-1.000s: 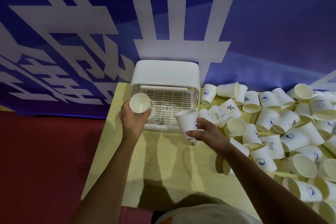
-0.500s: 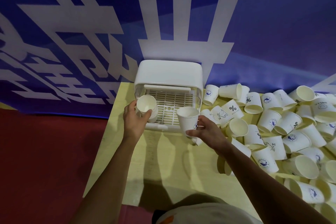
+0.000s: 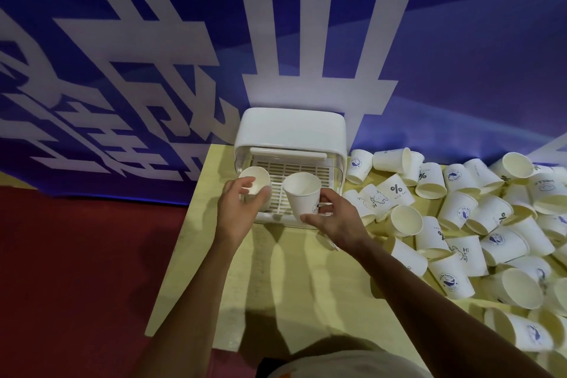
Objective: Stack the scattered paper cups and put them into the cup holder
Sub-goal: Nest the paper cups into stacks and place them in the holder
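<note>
Paper cups [image 3: 466, 218] lie in a loose heap over the right side of the table [image 3: 276, 291], most tipped on their sides, and two more are up in the person's hands at the far edge, right in front of the white cup holder [image 3: 291, 129]. The left hand [image 3: 236, 218] has fingers and thumb curled round the left-hand cup [image 3: 255, 183], which sits mouth up over the left part of the holder's slatted tray (whether it rests on the slats I cannot tell). The right hand [image 3: 336, 221] pinches the right-hand cup [image 3: 302, 198] low on its wall between thumb and fingers, also mouth up, its long axis leaning a little. The two cups stand just beside each other, rims near but apart, the right-hand one directly to the right of the other. To my eye everything turns on that side-by-side line: to nest, one cup has to come above the other with the axes matched, base over open mouth, so the right-hand cup looks due to lift and cross leftward. The right hand is also the nearer one to the heap
</note>
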Motion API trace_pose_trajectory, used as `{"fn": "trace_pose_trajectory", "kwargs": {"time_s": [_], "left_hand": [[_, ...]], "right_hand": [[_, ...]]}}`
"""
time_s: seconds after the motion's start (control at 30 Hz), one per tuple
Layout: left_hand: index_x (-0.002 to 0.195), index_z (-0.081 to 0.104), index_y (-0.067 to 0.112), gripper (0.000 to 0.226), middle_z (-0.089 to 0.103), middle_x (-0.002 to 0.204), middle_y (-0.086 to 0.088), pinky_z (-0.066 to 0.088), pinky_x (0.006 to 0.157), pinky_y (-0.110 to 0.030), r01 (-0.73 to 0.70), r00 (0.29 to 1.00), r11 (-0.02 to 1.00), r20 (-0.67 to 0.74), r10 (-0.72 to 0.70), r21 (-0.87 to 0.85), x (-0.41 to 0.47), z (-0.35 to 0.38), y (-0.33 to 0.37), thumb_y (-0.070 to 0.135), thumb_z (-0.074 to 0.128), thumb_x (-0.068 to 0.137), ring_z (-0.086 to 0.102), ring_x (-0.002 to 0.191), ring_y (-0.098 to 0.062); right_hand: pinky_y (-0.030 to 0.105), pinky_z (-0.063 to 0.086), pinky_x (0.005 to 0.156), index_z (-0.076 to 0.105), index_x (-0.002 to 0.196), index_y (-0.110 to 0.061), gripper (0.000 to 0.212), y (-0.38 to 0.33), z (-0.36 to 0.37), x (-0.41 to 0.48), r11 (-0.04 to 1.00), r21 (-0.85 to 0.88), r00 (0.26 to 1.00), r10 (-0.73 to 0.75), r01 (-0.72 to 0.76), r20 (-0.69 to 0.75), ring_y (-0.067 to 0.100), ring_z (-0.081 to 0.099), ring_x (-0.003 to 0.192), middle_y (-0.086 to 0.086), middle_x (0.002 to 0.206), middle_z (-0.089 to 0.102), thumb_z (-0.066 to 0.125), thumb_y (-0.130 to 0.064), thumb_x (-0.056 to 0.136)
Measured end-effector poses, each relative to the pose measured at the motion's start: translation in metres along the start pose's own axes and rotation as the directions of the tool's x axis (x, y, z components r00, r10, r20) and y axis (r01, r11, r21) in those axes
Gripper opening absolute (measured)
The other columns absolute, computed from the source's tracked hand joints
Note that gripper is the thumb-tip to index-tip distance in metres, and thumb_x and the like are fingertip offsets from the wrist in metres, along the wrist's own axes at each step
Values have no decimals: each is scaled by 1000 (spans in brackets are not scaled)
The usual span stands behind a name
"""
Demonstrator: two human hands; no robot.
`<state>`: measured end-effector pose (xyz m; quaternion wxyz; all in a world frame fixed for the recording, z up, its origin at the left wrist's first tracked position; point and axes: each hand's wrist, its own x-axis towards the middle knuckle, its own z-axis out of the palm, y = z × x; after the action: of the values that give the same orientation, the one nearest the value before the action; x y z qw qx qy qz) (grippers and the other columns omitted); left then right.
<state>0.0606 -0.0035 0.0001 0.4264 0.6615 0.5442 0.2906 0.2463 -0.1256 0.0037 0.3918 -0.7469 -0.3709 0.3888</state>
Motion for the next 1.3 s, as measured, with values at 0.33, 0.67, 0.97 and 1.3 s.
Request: {"fn": "trace_pose_trajectory", "kwargs": {"time_s": [0.33,0.67,0.97,1.3], "left_hand": [[125,58,36,61,64,119,12,54,93,-34,43,975,978,221,3,-202,-7,-4,19,31,88,73,58,114,-7],[132,52,29,68,58,128,11,49,97,-34,-20,994,992,-110,6,-126,13,-17,10,35,86,73,51,121,-11],[135,51,23,72,54,130,7,41,96,-30,9,995,999,-101,-4,53,20,-6,-13,37,85,74,42,123,-16],[139,43,34,92,47,139,10,46,104,-47,93,995,995,21,-93,20,27,3,-26,65,77,59,44,131,-19]], "right_hand": [[26,52,84,57,128,-40,56,-31,36,12,975,-102,979,-202,199,-16,1,63,96,-19,108,69,75,-45,75],[28,49,97,56,136,-26,54,-23,47,24,988,-105,993,-110,113,30,4,61,111,-13,132,61,64,-14,84],[29,49,100,58,133,-24,50,-15,52,29,987,-152,994,-44,58,97,8,61,115,-10,133,61,62,-12,85],[34,49,97,41,147,-27,69,-22,63,49,978,-203,994,-32,52,100,16,60,115,0,133,60,70,-28,85]]}}
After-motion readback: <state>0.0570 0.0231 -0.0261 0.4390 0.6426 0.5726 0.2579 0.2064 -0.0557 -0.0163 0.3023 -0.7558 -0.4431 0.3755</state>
